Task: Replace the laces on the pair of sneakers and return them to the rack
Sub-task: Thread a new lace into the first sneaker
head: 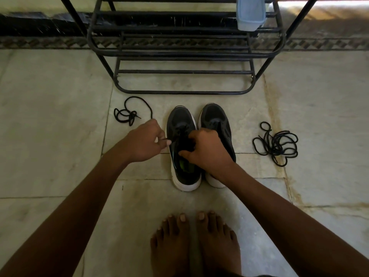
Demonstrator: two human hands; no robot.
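- Bare feet (196,244) stand at 6 o'clock on the floor (50,136), toes pointing at the sneakers.
- Pale stone tiles make up the floor, with a patterned border strip along 12 o'clock.
- At 12 o'clock stands the rack (183,54), black metal with barred shelves; a pale blue tub (250,13) sits on a shelf at its 1 o'clock corner.
- Near the frame's centre the left sneaker (182,156) and right sneaker (216,120) sit side by side and touching, on the floor just in front of the rack, toes toward it; both are dark with white soles.
- From 4 o'clock the right hand (207,150) reaches in, fingers curled over the left sneaker's tongue and gripping the laces there, thumb at the shoe's opening.
- From 8 o'clock comes the left hand (144,140), fingers curled, pinching a black lace end beside the left sneaker.
- At 3 o'clock of the pair lies a tangled lace (276,143).
- At 10 o'clock a looped lace (129,111) runs toward the left hand.
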